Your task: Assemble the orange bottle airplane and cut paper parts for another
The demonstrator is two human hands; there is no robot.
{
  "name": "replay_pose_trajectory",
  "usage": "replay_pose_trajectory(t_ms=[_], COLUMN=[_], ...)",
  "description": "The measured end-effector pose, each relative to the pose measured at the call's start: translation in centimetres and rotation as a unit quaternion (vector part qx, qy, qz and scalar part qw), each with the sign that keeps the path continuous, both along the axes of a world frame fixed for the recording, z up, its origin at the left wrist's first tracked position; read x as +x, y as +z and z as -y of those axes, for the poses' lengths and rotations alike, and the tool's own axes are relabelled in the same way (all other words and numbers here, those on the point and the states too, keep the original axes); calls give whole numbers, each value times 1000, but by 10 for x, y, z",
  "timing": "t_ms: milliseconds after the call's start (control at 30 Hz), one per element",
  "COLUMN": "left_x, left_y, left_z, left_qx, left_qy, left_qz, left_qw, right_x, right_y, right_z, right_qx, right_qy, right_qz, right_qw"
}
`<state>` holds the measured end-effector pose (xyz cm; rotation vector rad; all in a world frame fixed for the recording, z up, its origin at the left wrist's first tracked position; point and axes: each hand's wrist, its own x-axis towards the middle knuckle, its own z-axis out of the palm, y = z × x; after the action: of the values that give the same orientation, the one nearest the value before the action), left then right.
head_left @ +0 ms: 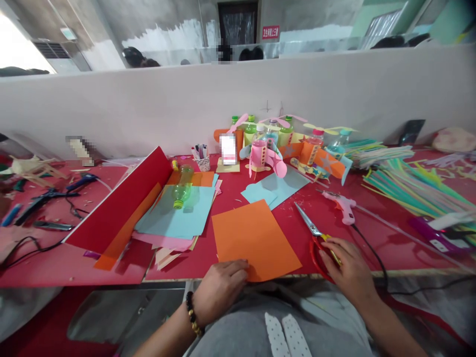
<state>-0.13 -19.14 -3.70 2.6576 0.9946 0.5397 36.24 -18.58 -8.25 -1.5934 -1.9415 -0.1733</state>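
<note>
A square sheet of orange paper [253, 233] lies at the near edge of the red table, slightly turned. My left hand [225, 285], with a beaded bracelet at the wrist, is closed over its near left corner; the thumb is hidden. To the right, my right hand [345, 263] is closed around the handles of a pair of scissors [310, 220]. Their silver blades point away to the left, slightly apart. One handle loop is red, and a yellow part shows under my fingers. Beyond the scissors sits a pink glue gun [342, 204].
Blue sheets [167, 218] and a green plastic bottle [183, 186] lie left, beside a leaning red board [126, 208]. Bottle helicopters [262, 153], a pen cup [203, 161] and pale blue paper [290, 186] are behind. Coloured strips [420, 193] and a purple power strip [439, 238] are right.
</note>
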Motion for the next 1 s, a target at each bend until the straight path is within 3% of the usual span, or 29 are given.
replay_pose_trajectory(t_ms=[267,500,867,933,1000], left_x=[0,-5,-21,-34,-49], left_y=[-6,-6,3,8,12], left_z=[3,7,14,6,-9], left_qx=[-3,-28,-81,-48,13], left_qy=[21,47,54,84,159], left_qz=[37,69,139,139,116], left_qw=[999,996,985,986,980], right_x=[-2,-38,-65,-68,-70], right_y=[12,29,28,30,32], right_z=[5,20,11,10,10], right_qx=[23,-39,-64,-67,-61], right_qy=[11,143,209,209,206], right_qz=[-4,36,-49,-79,-105], right_qw=[1000,988,975,972,971])
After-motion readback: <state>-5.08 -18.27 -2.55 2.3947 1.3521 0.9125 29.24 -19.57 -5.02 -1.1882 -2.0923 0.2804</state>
